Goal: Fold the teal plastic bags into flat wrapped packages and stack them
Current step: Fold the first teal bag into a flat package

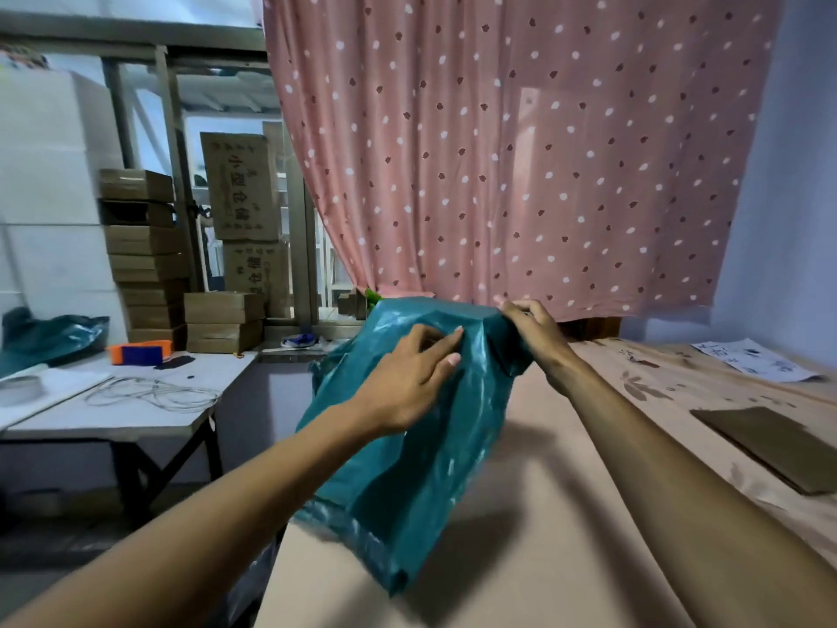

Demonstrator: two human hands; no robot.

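A teal bag is held up above a beige surface, its lower corner hanging down toward the near edge. The left hand is laid flat against the bag's upper face, with the fingers stretched out, slightly spread and pressed onto the plastic; the thumb is hidden behind the hand. The right hand is closed over the bag's top right corner, where the plastic is bunched under curled fingers; whether the thumb is pinching from beneath cannot be told. Between the 2 hands the top edge of the bag is pulled into a fairly straight fold. Beyond the fingertips a pink dotted curtain is hung. Well to the right of the right hand a flat brown sheet and printed papers are laid on the surface. Far left of the left hand, a white table is seen with a wire coil, a tape roll, an orange item and another teal heap, with stacked cardboard boxes behind.
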